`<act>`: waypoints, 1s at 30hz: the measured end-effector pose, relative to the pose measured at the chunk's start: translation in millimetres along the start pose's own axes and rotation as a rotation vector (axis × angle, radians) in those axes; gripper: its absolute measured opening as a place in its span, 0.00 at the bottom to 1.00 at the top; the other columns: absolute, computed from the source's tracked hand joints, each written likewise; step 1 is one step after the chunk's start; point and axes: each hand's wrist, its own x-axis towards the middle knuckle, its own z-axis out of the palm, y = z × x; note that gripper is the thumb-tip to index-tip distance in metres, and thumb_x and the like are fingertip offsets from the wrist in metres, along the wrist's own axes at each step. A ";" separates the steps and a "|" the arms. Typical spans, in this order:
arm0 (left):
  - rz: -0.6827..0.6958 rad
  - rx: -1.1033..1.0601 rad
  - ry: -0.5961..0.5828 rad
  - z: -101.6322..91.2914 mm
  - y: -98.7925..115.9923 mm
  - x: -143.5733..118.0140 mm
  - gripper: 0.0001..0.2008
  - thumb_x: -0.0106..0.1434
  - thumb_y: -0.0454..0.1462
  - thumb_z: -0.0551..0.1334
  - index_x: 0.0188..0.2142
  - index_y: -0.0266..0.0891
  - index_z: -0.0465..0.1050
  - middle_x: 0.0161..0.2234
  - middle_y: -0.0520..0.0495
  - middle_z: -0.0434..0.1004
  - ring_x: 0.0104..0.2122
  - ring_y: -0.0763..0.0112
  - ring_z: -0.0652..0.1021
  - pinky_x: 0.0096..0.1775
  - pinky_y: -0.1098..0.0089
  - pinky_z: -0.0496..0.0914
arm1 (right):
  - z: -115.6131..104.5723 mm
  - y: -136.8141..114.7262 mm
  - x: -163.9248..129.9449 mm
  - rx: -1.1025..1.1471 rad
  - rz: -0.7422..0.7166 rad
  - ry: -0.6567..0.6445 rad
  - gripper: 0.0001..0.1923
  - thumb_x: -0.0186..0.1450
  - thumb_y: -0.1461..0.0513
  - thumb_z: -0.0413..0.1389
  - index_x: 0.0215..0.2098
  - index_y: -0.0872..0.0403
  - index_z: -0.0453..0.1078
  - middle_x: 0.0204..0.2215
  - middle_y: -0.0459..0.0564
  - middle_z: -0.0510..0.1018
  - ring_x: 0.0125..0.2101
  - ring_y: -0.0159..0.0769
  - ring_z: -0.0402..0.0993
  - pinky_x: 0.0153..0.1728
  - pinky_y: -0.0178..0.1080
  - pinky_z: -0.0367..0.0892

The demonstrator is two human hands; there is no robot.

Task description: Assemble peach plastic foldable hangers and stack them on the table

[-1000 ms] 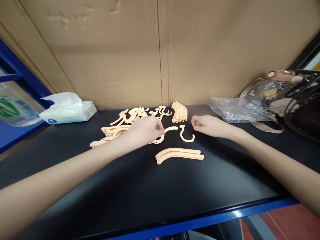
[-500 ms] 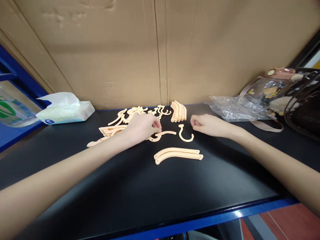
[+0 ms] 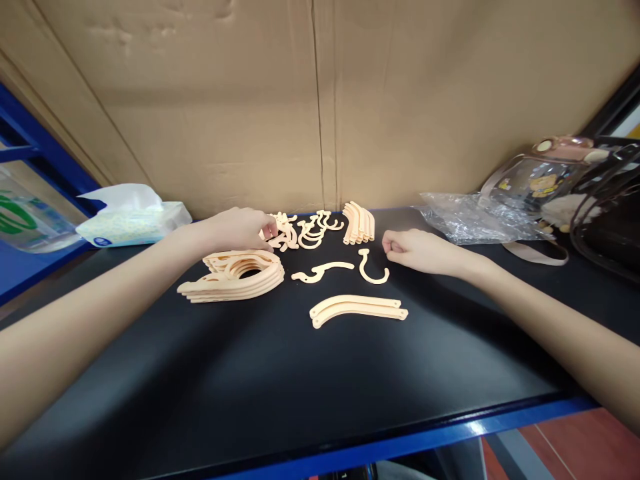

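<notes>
**Reaching left hand at the far heap of hooks, right fist parked by the loose one**

Lying nearest on the black tabletop (image 3: 320, 387), above its blue front edge (image 3: 450, 430), was a pair of long curved arm pieces (image 3: 357, 309), their long axis running left to right across the view; just beyond them lay a single hook-and-neck piece (image 3: 320, 271), also lengthways left to right, and beside it a loose open hook (image 3: 373, 269) with its mouth turned upward in the view. The stack of hanger bodies (image 3: 235, 277) sat to the left of these, flat and piled, its long axis slanting toward the left forearm; the forearm passed just behind it, though whether it touched could not be told.

The right hand (image 3: 417, 250) rested on the table as a clenched fist, grasping nothing that could be seen, just to the right of the loose open hook and nearer to it than the other hand was. The left hand (image 3: 240, 229) lay farther back, fingers curled and its fingertips (image 3: 270, 230) at the left end of the heap of small hooks (image 3: 300, 233); whether they pinched one could not be told; the heap spread rightward away from that hand.

A bundle of curved strips (image 3: 359, 223) stood farther right; a tissue pack (image 3: 133, 220) lay far left, crumpled clear plastic wrap (image 3: 465, 220) and a transparent bag (image 3: 545, 180) far right; a cardboard wall (image 3: 320, 100) closed the back.
</notes>
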 end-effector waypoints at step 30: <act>-0.059 -1.601 0.075 3.4 117.8 -49.0 0.22 0.61 0.35 0.62 0.55 0.41 0.63 0.38 0.48 0.72 0.38 0.69 0.77 0.42 0.64 0.72 | 7.4 -56.8 -24.6 0.674 -0.291 0.084 0.16 0.67 0.50 0.50 0.35 0.55 0.70 0.24 0.44 0.73 0.23 0.27 0.65 0.24 0.32 0.58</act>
